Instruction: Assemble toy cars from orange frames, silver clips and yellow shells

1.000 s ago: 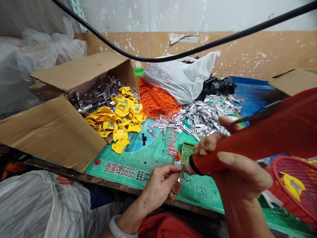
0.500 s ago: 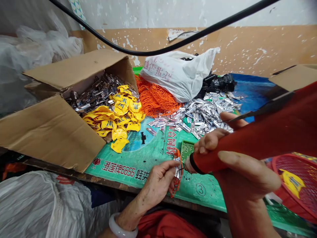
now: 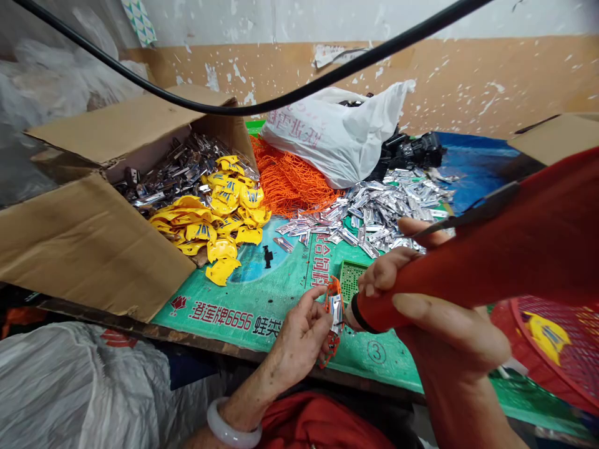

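Note:
With its fingers pinched, my left hand holds a small orange part that has a silver piece on its face. My right hand is wrapped round a red power screwdriver, which slants in from the upper right. The front of the screwdriver, below its black ring, points at the silver piece; the thin tip lies close against it. Whether the tip sits in a screw is too small to tell. Just behind the two hands is a small green tray.
Yellow parts spill from a cardboard box at left. Behind lie orange netted parts, a white bag and silver pieces. A red basket stands at right. A black cable hangs across the top.
The view has shifted slightly, so the table things sit a little further left and higher. My left hand still holds the orange part, and my right hand keeps the screwdriver at it.

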### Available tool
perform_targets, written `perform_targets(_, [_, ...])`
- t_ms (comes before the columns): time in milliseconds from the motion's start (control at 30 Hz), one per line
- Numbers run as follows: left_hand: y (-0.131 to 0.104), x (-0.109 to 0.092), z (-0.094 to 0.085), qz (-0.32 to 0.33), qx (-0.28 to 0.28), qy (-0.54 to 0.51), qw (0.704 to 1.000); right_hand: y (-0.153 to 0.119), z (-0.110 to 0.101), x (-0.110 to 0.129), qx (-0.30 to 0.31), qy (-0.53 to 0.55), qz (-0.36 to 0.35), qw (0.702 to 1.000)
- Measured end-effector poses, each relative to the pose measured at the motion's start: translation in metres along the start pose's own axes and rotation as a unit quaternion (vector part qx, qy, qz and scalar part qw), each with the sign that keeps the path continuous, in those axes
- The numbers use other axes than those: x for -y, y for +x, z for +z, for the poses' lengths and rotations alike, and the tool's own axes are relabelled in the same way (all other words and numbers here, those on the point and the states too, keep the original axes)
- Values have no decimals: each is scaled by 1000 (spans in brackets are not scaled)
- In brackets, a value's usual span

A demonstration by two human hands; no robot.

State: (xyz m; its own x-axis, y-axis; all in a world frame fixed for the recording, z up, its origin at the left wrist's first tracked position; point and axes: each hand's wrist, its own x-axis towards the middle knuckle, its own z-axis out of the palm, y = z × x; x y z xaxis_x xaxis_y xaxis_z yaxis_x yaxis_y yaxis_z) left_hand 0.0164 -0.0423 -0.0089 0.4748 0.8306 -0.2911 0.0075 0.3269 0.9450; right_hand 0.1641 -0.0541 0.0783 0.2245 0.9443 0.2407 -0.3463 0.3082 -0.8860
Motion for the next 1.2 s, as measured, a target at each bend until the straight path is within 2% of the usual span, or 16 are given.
perform_targets(500, [0, 4, 2, -7, 1, 11, 1000, -1, -2, 1, 7, -17, -1, 1000])
perform_targets(933, [5, -6, 6, -41, -16, 22, 999, -9, 2, -1, 31, -75, -1, 997])
perform_targets(1200, [5, -11, 4, 4, -40, 70, 997, -2, 8, 2, 46, -122, 2, 991])
